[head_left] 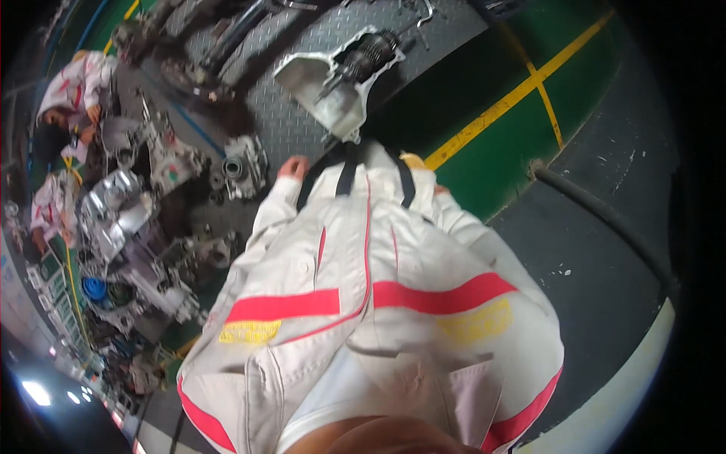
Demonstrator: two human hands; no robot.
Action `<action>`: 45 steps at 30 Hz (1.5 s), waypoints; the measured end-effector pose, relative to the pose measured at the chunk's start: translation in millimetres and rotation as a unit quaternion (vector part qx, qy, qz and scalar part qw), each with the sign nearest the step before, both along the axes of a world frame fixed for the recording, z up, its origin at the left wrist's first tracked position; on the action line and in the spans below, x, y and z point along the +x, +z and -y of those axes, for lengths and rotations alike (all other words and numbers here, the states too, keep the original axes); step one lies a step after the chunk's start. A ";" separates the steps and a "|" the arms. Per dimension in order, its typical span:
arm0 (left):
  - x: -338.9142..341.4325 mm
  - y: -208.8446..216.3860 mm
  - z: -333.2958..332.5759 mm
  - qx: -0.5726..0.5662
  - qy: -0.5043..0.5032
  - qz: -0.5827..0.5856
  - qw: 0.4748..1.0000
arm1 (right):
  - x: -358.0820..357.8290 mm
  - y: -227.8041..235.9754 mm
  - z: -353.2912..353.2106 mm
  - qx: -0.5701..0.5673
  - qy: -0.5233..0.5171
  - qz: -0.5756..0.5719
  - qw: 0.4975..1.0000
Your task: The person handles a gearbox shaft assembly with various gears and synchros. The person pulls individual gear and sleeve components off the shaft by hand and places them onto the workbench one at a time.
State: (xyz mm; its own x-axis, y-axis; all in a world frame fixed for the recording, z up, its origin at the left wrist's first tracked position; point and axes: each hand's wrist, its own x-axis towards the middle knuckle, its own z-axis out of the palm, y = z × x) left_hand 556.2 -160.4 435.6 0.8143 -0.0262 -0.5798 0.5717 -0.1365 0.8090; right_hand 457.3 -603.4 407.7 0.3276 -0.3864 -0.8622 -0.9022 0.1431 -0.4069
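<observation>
My left hand (294, 166) hangs beside my body at the end of a white sleeve. Its fingers look loosely bent, and I make out nothing in them. Nearest to it is a grey metal gearbox part (243, 168) with a round opening, apart from the hand. Of my right hand (441, 190) only a sliver shows past the other sleeve; its fingers are hidden. Ahead of my feet an open cast-metal gearbox housing (344, 113) rests on a tread-plate surface (268, 106), with a dark gear shaft (368, 59) set in it.
Several metal castings, among them a large shiny housing (117, 212), crowd the left side. Two people in white work clothes, one bent over (76, 91), are by them. Yellow lines (491, 113) cross the green floor; a dark hose (597, 208) lies at right.
</observation>
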 end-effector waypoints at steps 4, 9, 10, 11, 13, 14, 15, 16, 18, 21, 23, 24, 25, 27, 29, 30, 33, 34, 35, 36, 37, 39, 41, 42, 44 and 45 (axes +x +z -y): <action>51.0 65.7 36.6 -0.022 0.005 0.066 0.998 | 57.6 12.0 35.7 -0.031 0.022 0.083 0.996; 100.5 96.4 62.7 0.088 0.008 0.130 0.988 | 178.1 2.1 75.8 -0.029 0.184 0.124 0.975; 107.8 96.2 66.2 0.149 0.008 0.165 0.975 | 204.3 1.0 78.4 -0.059 0.215 0.174 0.959; 115.2 100.1 70.9 0.210 0.006 0.198 0.958 | 228.9 5.3 78.8 -0.087 0.245 0.224 0.939; 126.5 110.0 81.0 0.250 0.018 0.169 0.953 | 287.1 25.7 66.4 -0.262 0.344 0.345 0.833; 129.5 100.5 83.5 0.331 -0.013 0.193 0.924 | 317.0 37.6 62.7 -0.292 0.389 0.339 0.805; 132.5 90.2 88.4 0.408 -0.045 0.212 0.887 | 347.4 46.4 62.2 -0.321 0.433 0.333 0.774; 134.6 81.6 94.1 0.413 -0.048 0.200 0.887 | 375.3 51.6 62.2 -0.339 0.463 0.363 0.734; 141.4 81.1 112.0 0.440 -0.052 0.138 0.886 | 415.9 60.6 57.3 -0.369 0.512 0.385 0.674; 150.4 72.0 124.9 0.471 -0.050 0.093 0.876 | 466.4 65.3 44.5 -0.370 0.576 0.408 0.604; 158.5 76.0 129.6 0.475 -0.063 0.037 0.877 | 489.9 51.6 42.8 -0.353 0.618 0.435 0.552; 159.7 72.6 128.4 0.475 -0.044 0.018 0.879 | 499.4 46.6 39.6 -0.336 0.662 0.437 0.508; 166.6 75.2 130.3 0.491 -0.039 -0.004 0.870 | 506.5 39.6 39.8 -0.321 0.701 0.437 0.464; 179.1 84.9 136.2 0.521 -0.064 -0.018 0.851 | 513.8 33.3 42.6 -0.330 0.715 0.443 0.429; 199.0 101.5 144.1 0.510 -0.054 -0.083 0.855 | 525.8 38.3 39.1 -0.313 0.782 0.323 0.431; 200.6 106.1 143.3 0.506 -0.068 -0.135 0.849 | 533.1 45.1 30.5 -0.303 0.809 0.305 0.401; 201.8 108.4 143.5 0.499 -0.097 -0.227 0.830 | 544.2 60.5 15.6 -0.263 0.844 0.256 0.390; 203.3 110.1 145.4 0.504 -0.093 -0.236 0.826 | 546.7 52.7 18.2 -0.260 0.848 0.282 0.367; 205.2 111.6 148.1 0.509 -0.090 -0.245 0.820 | 547.7 44.2 18.4 -0.253 0.857 0.279 0.352; 209.3 116.4 150.6 0.513 -0.093 -0.276 0.807 | 549.2 42.3 14.1 -0.240 0.859 0.261 0.370; 214.1 117.7 152.2 0.514 -0.091 -0.281 0.805 | 547.2 43.6 14.8 -0.231 0.858 0.236 0.392; 218.7 115.8 151.8 0.513 -0.122 -0.296 0.796 | 549.1 53.7 9.7 -0.232 0.862 0.197 0.405; 217.6 112.2 150.5 0.514 -0.111 -0.300 0.796 | 549.9 59.4 3.1 -0.234 0.864 0.157 0.417; 218.0 110.9 149.1 0.514 -0.112 -0.308 0.792 | 551.3 61.0 -0.3 -0.237 0.865 0.145 0.418; 217.2 102.7 147.0 0.532 -0.123 -0.321 0.774 | 552.4 63.0 -3.3 -0.239 0.867 0.135 0.416; 217.7 100.0 146.7 0.533 -0.122 -0.321 0.774 | 551.8 61.9 -1.4 -0.239 0.862 0.131 0.428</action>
